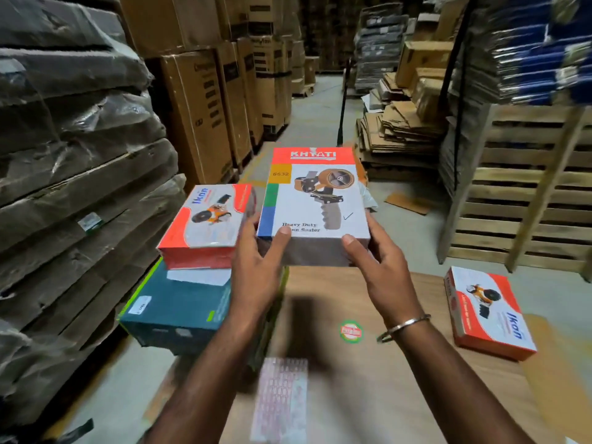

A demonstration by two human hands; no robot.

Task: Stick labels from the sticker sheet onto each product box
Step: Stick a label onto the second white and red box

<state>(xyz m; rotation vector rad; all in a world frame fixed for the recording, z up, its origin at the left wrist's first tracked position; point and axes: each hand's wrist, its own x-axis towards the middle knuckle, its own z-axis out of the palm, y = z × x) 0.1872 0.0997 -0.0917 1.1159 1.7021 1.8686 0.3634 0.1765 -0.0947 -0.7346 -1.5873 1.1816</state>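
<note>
Head view: both hands are holding up a white shrink-wrapped product box point(315, 203) w/ a red top band, coloured side blocks & a printed tape-dispenser picture, above the far edge of the brown cardboard tabletop point(400, 363). Left hand point(256, 270) is gripping the box's near-left corner, thumb lying on the top face, fingers wrapping under the left side. Right hand point(381, 267) is gripping the near-right corner, thumb on top, fingers curling under; a thin metal bangle point(403, 326) is sitting on that wrist.

The sticker sheet point(280, 398), a pale pinkish strip w/ rows of small labels, is lying flat on the tabletop near the camera, between the two forearms, blurred. A round green-rimmed red sticker point(351, 331) is sitting on the tabletop just beside the right wrist.

Left of the held box, a smaller red & white product box point(205, 225) w/ blue lettering is resting on top of a dark teal carton point(179, 309) w/ a white label; the left hand's fingers are close to its right edge, contact can't be told. Another red & white box of the same kind point(490, 312) is lying flat at the right edge of the tabletop, well apart from the hands.

Far left: wrapped stacks of flattened cardboard point(73, 155). Far centre: tall brown cartons point(208, 100). Right: wooden pallets point(525, 187) & loose piles of flat cardboard point(400, 129).
</note>
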